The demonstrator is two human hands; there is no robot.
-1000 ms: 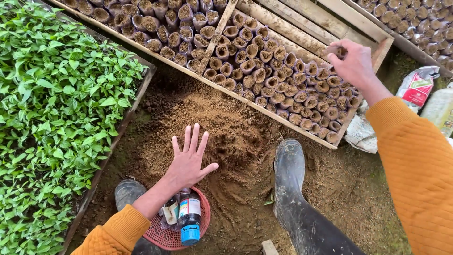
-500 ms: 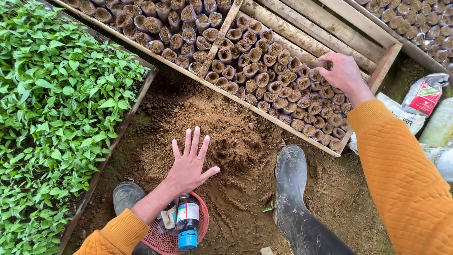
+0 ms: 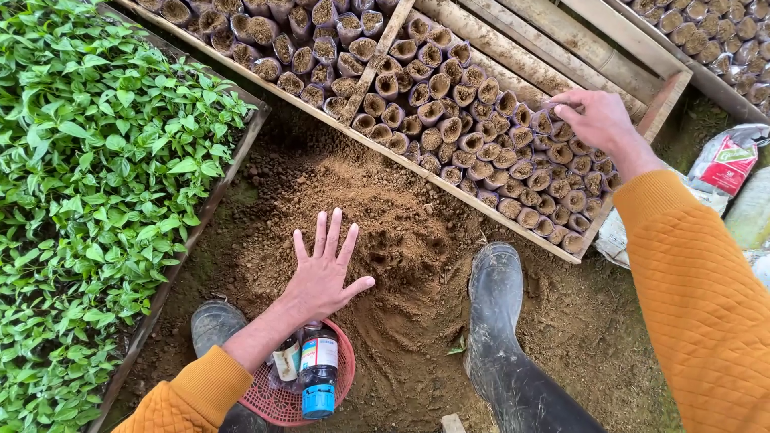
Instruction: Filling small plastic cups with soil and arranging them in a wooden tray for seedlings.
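My left hand (image 3: pixel 323 270) is spread flat, fingers apart, on a mound of loose brown soil (image 3: pixel 377 216), holding nothing. My right hand (image 3: pixel 597 120) reaches over a wooden tray (image 3: pixel 561 250) packed with several small soil-filled seedling pots (image 3: pixel 449 128). Its fingertips pinch together at a pot near the far right edge of the pot block; what is between them is too small to make out. Both arms wear orange quilted sleeves.
A bed of green seedlings (image 3: pixel 88 184) in a wooden frame fills the left. A red mesh basket (image 3: pixel 281 397) with two bottles (image 3: pixel 319 365) sits by my left wrist. My dark rubber boots (image 3: pixel 497 321) stand on the soil. Plastic bags (image 3: pixel 726 164) lie at right.
My right hand has moved left and down from the tray's far corner onto the pots. My left hand has stayed flat on the soil.
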